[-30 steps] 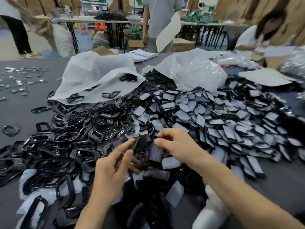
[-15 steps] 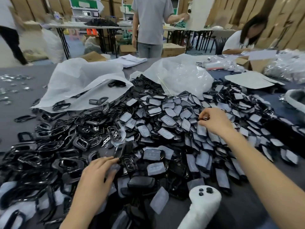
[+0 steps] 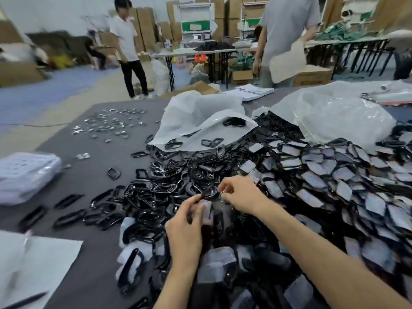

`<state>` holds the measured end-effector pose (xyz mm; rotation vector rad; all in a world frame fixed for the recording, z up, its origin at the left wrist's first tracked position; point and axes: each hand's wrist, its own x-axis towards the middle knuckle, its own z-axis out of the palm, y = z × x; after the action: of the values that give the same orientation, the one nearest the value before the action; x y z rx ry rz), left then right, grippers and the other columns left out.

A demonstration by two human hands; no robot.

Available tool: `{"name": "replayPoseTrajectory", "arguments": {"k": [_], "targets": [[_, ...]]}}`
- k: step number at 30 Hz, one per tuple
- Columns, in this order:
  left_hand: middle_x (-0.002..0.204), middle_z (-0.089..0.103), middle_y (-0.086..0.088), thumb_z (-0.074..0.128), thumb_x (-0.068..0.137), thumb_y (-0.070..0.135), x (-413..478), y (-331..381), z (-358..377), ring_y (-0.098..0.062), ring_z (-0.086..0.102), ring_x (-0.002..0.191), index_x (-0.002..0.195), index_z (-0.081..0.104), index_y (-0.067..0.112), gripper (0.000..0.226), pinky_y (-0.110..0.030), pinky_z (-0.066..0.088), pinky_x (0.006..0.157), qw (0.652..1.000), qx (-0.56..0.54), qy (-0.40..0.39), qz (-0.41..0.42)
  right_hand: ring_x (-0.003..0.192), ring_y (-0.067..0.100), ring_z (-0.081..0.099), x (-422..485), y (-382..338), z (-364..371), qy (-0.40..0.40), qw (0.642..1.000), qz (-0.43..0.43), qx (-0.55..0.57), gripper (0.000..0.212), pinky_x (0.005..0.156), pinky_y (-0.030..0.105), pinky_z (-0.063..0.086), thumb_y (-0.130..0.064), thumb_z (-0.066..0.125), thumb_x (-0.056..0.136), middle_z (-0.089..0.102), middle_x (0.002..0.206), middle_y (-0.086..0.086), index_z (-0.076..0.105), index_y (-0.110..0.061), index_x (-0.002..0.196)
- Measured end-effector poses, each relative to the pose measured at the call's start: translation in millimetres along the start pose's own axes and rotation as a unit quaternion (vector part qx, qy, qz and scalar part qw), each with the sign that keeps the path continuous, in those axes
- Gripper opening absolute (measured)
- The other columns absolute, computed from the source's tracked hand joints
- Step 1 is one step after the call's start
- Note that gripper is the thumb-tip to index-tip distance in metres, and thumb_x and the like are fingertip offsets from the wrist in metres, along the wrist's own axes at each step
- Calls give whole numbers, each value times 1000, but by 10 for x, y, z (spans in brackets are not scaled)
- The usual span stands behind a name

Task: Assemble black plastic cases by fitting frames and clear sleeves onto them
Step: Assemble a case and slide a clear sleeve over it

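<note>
Just below the centre of the frame, the left hand (image 3: pixel 185 221) has its fingers curled round a black case (image 3: pixel 219 216) - dark, glossy and blurred, with a pale clear sleeve (image 3: pixel 206 208) over its upper left part. The right hand (image 3: pixel 242 195) pinches a small piece (image 3: pixel 222 192) between thumb and forefinger at the case's top edge; it is too blurred to tell what the piece is. Both hands hover over a heap of black frames (image 3: pixel 160 186), and to the right spreads a wide pile of sleeved cases (image 3: pixel 323 175). The dark grey surface (image 3: pixel 78 175) also carries crumpled white bags (image 3: pixel 200 117), a clear bag (image 3: pixel 334 117), scattered silver bits (image 3: pixel 111 126) in the upper left, a white stack (image 3: pixel 26 172) at the left edge and a white sheet (image 3: pixel 38 264) in the lower left. Behind - cardboard boxes (image 3: pixel 145 25), folding tables (image 3: pixel 200 52) and two standing people, one in a white shirt (image 3: pixel 124 34), one in grey (image 3: pixel 287 30).
</note>
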<state>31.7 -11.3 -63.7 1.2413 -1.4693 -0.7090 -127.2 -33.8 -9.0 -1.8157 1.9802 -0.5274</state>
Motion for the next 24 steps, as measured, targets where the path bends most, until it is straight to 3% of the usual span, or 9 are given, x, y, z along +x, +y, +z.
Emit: {"name": "replayPoseTrajectory", "arguments": {"k": [3,5,7,10,14,19,21,23,24], "targets": [[77,70,18,64,91,16,83,-54,-62,7,63,73,104,70,31,20,-2,41,64,997,-32,57,-36,110,24,57,176,24,233,5,998,23,-64,32,95,33,45,-1,52,88,61,117,7,65,-14,114],[80,71,10,59,95,17,107,-91,-73,-6,63,67,108,68,31,22,-7,42,58,996,-29,69,-39,110,26,55,231,65,321,23,994,26,-104,32,96,39,44,-2,51,90,54,121,5,62,-15,117],[80,70,10,57,96,15,122,-114,-69,-16,60,58,111,67,31,24,-16,41,52,997,-14,58,-40,104,29,56,255,82,373,36,989,23,-143,27,91,41,46,-5,52,91,50,118,5,62,-14,116],[77,67,18,59,94,13,111,-111,-56,-7,48,45,111,66,32,27,-14,37,45,998,2,33,-45,100,29,58,248,77,382,73,980,24,-182,18,75,36,48,-12,54,93,52,112,4,64,-15,107],[76,69,17,62,93,15,106,-118,-64,-2,56,54,111,67,31,25,-11,42,52,999,-14,23,-45,101,26,56,267,96,420,104,968,-13,-227,14,68,31,42,-19,57,93,56,108,3,66,-15,103],[81,68,13,59,94,19,77,-112,-67,-5,62,77,109,66,29,20,-18,46,71,992,121,-25,34,110,23,46,154,129,381,117,958,-81,-249,27,87,33,44,-34,48,98,53,115,1,63,-14,108],[96,69,7,61,92,20,67,-131,-32,-17,59,96,105,68,22,15,-28,45,84,979,185,-46,70,105,22,49,89,86,317,157,969,-75,-174,24,84,32,42,-31,45,99,56,108,2,60,-13,105],[115,64,6,63,90,31,32,-133,26,-21,51,114,96,68,22,12,-34,39,95,964,245,-77,72,85,21,58,21,-34,239,217,976,-4,34,16,70,32,42,-24,48,99,61,88,1,57,-15,90],[123,59,6,64,88,38,5,-127,53,-20,46,123,90,65,22,16,-35,34,100,956,272,-95,64,73,20,61,-11,-106,226,236,959,32,156,16,63,32,44,-22,47,99,63,79,0,54,-16,85]]}}
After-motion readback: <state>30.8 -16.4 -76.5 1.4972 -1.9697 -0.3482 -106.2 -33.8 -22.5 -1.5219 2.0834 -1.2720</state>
